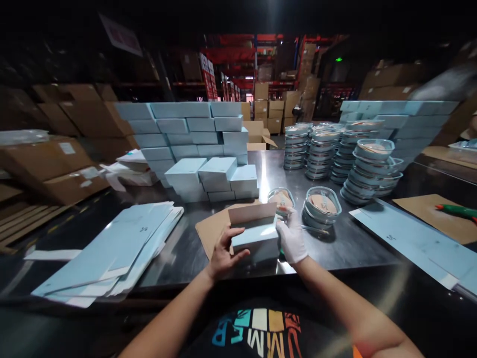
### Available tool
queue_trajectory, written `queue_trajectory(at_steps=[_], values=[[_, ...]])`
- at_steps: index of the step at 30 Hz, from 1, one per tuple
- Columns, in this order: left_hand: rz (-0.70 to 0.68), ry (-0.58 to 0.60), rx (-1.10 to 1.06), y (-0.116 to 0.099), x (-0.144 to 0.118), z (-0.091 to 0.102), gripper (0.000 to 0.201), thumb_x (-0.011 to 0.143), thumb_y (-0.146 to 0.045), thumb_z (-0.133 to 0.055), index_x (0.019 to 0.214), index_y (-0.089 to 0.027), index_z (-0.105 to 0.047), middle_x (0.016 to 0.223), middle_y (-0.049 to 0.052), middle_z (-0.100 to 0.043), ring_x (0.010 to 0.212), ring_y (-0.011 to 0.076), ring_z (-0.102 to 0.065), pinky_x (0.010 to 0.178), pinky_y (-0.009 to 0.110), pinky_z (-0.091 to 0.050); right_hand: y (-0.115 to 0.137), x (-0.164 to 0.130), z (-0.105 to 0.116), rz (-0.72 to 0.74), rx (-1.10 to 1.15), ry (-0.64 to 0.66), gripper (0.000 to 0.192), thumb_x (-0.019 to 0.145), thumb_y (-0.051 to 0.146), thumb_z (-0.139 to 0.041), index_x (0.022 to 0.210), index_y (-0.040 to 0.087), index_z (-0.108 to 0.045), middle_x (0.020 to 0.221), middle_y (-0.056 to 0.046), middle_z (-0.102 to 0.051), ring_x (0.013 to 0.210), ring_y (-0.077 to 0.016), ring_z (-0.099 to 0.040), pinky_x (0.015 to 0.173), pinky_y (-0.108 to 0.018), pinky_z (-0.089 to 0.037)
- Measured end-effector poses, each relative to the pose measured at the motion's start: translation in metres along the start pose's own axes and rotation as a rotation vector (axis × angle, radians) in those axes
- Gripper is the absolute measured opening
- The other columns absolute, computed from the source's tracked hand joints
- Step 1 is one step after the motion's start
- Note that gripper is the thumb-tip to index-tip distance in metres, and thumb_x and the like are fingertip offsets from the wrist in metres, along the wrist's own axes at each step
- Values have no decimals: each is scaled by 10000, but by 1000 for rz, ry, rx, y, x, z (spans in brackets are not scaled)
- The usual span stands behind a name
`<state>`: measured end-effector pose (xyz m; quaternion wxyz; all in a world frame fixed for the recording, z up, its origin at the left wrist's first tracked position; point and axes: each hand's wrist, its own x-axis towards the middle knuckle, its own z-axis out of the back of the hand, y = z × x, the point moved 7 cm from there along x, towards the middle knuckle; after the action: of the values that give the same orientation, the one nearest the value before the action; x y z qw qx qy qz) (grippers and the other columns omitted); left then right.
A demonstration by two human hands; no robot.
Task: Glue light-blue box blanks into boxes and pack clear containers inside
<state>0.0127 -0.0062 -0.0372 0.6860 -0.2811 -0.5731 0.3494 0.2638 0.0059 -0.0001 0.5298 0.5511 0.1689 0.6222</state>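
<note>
A small light blue carton (257, 238) with its lid flap standing up sits at the near edge of the steel table (335, 243). My left hand (222, 252), bare, grips its left side. My right hand (292, 238), in a white glove, holds its right side. The carton rests over a brown cardboard sheet (210, 227). Just behind it lie two clear lidded containers, one (281, 198) close to the flap and one (321, 205) on a short stack.
A pile of flat blue carton blanks (112, 248) lies at left. Closed blue cartons (212, 179) are stacked behind. Tall stacks of clear containers (350, 159) stand at right. More flat blanks (413, 241) and a green marker (456, 211) lie far right.
</note>
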Motion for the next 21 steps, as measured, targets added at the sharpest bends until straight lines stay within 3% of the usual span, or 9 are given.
queue_trajectory(at_steps=[4,7,10,15,18,21], values=[[6,-107,36,-4,-1,18,598,789,-677,-915,1181,-245,-783,1180,113,-753,1224,340,-690,1094,465,-555,-23,1,21,-179,-332,204,285,903,438,-718,1081,220,-762,1126,-171,-799,1151,-396,-747,964,-507,-593],[28,-195,-14,-13,2,26,638,795,-733,-885,1183,-242,-761,1167,95,-745,1110,299,-721,991,405,-583,-43,-5,17,-331,-483,403,132,773,284,-835,739,207,-733,857,-149,-784,951,-366,-776,824,-417,-558],[19,-246,-48,-23,6,29,669,803,-781,-850,1156,-221,-755,1112,92,-754,1062,285,-733,968,385,-584,-54,-8,8,-418,-496,457,139,691,141,-801,648,192,-680,815,-154,-778,893,-345,-769,773,-385,-537],[4,-305,-47,-32,7,37,657,816,-777,-840,1131,-206,-755,1069,87,-756,983,264,-727,892,362,-573,-63,-17,8,-523,-330,348,87,711,173,-672,786,161,-715,632,-59,-695,623,-246,-699,604,-326,-534],[-1,-313,-37,-35,6,43,633,806,-748,-864,1118,-207,-763,1046,72,-758,939,249,-725,844,346,-573,-57,-23,20,-475,-220,167,334,753,280,-624,1044,153,-728,715,-30,-708,645,-234,-686,619,-343,-583],[-7,-318,-26,-39,7,45,626,803,-731,-875,1119,-202,-764,1035,65,-758,921,234,-724,825,332,-574,-36,-25,48,-310,-128,-143,647,748,441,-697,1330,169,-623,1005,-60,-757,865,-260,-724,833,-423,-641]])
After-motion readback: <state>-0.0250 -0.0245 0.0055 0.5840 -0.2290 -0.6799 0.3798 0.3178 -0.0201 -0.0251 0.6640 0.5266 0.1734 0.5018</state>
